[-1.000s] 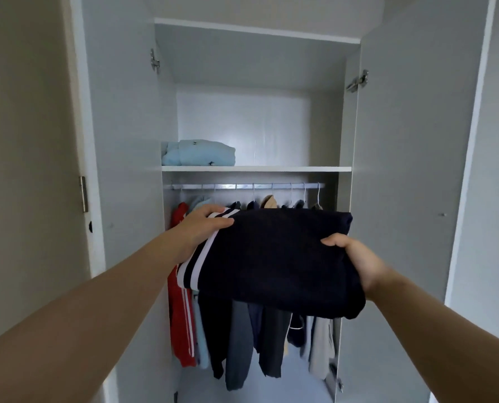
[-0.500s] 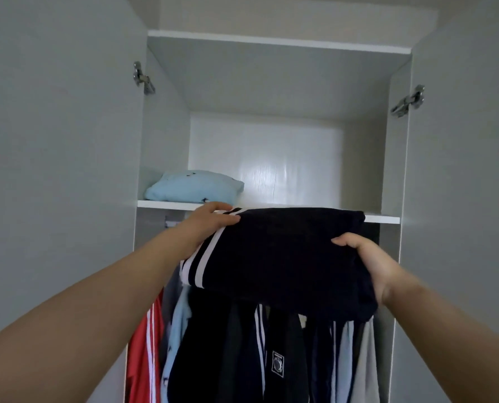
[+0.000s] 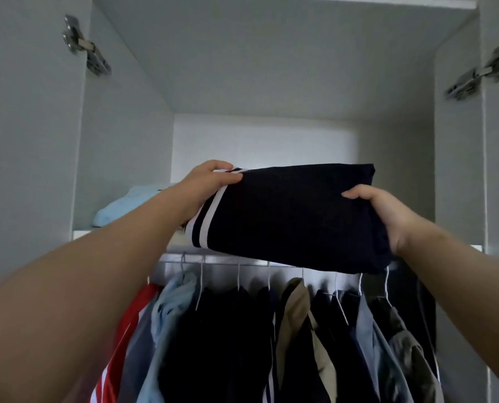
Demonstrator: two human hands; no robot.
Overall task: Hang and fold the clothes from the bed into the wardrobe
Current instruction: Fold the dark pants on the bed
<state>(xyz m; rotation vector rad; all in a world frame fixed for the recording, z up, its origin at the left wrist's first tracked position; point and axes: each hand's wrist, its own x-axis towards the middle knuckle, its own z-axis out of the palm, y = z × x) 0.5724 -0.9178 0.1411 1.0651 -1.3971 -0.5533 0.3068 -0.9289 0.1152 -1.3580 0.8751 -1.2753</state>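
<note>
Shelf (image 3: 81, 235) holds blue garment (image 3: 120, 209) while left hand (image 3: 210, 184) and right hand (image 3: 387, 212) grip navy garment (image 3: 289, 216).

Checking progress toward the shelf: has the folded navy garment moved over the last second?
Yes. The folded navy garment rose: it was wholly below the shelf edge; now its top reaches into the compartment above that shelf.

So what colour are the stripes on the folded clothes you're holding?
White stripes on a dark navy folded garment, seen in the head view.
</note>
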